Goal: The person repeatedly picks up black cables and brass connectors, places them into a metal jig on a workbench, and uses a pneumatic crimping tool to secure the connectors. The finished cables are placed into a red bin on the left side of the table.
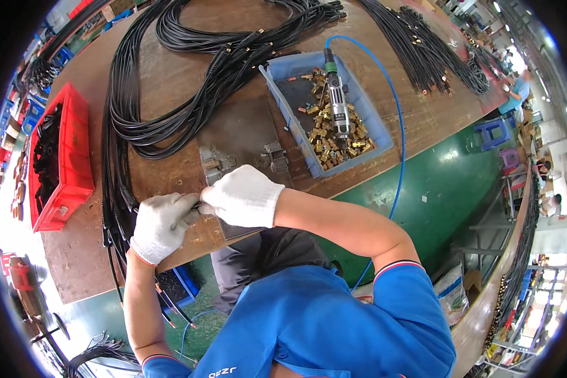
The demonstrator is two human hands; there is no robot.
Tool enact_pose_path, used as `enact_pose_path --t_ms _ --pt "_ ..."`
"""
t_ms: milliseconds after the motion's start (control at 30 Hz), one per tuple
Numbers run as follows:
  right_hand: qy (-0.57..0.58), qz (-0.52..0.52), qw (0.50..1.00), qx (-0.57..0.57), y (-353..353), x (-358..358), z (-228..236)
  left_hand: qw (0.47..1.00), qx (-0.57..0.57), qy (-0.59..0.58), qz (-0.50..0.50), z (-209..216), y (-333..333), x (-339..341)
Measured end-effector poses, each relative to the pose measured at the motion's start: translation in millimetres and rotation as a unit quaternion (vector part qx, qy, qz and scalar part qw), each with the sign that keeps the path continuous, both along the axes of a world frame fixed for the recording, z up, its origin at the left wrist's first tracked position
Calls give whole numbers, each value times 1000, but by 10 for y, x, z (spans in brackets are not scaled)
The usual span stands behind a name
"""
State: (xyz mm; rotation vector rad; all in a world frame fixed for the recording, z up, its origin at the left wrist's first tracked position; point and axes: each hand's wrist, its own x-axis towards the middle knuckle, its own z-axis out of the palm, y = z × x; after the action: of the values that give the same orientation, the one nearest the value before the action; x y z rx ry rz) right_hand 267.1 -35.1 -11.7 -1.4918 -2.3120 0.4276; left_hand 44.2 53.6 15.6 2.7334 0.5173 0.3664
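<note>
1. The left hand (164, 223), in a white glove, is over the near edge of the brown counter (88, 264). Its fingers are narrow, curled inward toward the other hand.
2. The right hand (244, 196), gloved alike, lies between 2 and 3 o'clock from the left. Its fingers are narrow too, the fingertips of both hands meeting; I cannot tell what they grip, since the gloves hide it.
3. Black cables (110, 183) run just beside the left hand, at 10 o'clock, then loop across the counter toward 12.
4. A dark metal plate (236, 129) lies at 12 o'clock from the right hand. It carries a metal fixture (219, 165) near that hand at 11 o'clock, and another at 1.
5. Between 1 and 2 o'clock from the right hand sits a blue tray (370, 113) of brass fittings (326, 138). A power tool (338, 104) with a blue hose (399, 126) lies over them.
6. A red bin (75, 157) of black pieces stands at 10 o'clock from the left hand.
7. A second cable bundle (409, 53) lies well apart, around 2 o'clock from the right hand.
</note>
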Motion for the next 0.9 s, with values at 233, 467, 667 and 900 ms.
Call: enact_pose_path --t_ms 233,467,667,900 --pt "197 -65 961 -181 10 171 68 999 4 1 40 12 -23 46" --pt "-120 -318 940 36 294 1565 571 995 -29 -20 96 -72 -8 -45" --pt "-500 -296 809 -88 696 2118 274 991 -95 -1 97 -155 26 62" --pt "-486 -313 815 -37 754 2143 4 989 -101 -13 110 -196 25 41"
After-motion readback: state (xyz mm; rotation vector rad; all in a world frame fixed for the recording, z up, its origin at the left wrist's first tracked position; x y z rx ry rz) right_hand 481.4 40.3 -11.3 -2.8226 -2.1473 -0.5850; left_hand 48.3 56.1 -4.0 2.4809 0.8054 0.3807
